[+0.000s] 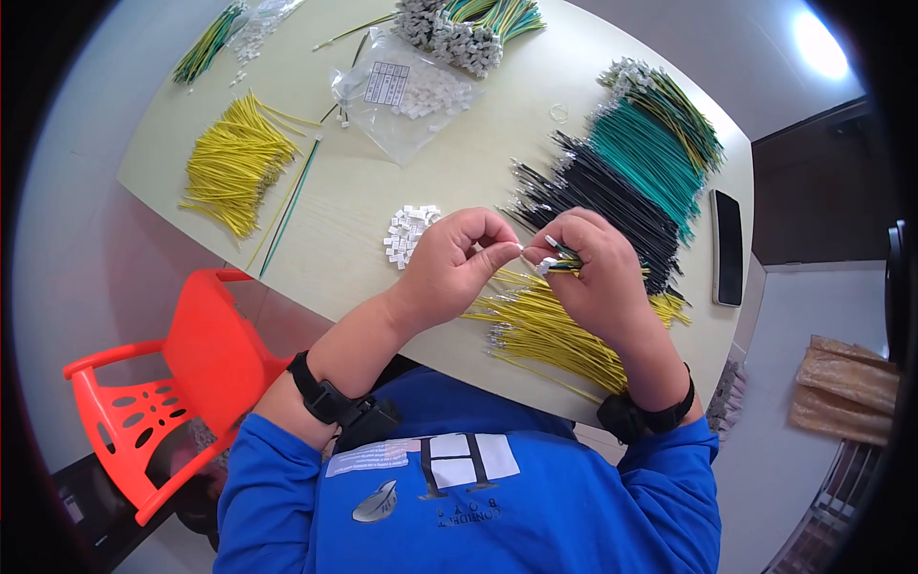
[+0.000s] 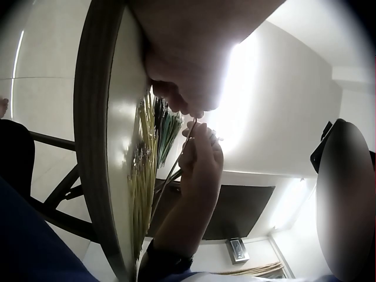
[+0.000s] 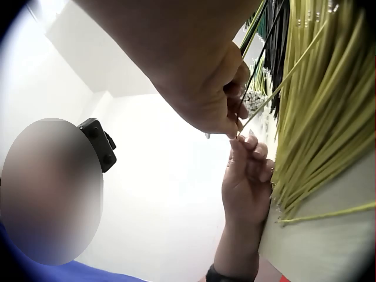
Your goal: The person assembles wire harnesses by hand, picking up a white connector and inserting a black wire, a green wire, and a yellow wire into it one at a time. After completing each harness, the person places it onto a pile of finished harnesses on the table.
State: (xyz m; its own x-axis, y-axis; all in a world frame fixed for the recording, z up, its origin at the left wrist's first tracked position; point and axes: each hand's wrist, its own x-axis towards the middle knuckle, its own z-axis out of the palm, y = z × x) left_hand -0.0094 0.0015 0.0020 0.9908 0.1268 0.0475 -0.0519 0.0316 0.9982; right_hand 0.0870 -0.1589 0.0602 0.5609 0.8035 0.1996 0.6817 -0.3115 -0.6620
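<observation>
Over the near part of the table my two hands meet fingertip to fingertip. My left hand [image 1: 459, 263] pinches a small white connector [image 1: 521, 248] between thumb and forefinger; the fingertips hide most of it. My right hand [image 1: 602, 277] holds thin wires, green, black and yellow, with white connectors [image 1: 547, 265] on some ends. In the right wrist view a yellow wire [image 3: 299, 61] and a dark wire run to the pinching fingertips of the right hand [image 3: 202, 88]. Just below both hands lie yellow wires [image 1: 555, 330] with metal tips.
Loose white connectors [image 1: 409, 234] lie left of the hands. Black wires [image 1: 598, 210], green wires [image 1: 645, 158] and a phone [image 1: 727, 247] are on the right. Farther back are a bag of connectors [image 1: 406, 96] and yellow wires [image 1: 234, 167]. A red chair [image 1: 206, 354] stands by the left edge.
</observation>
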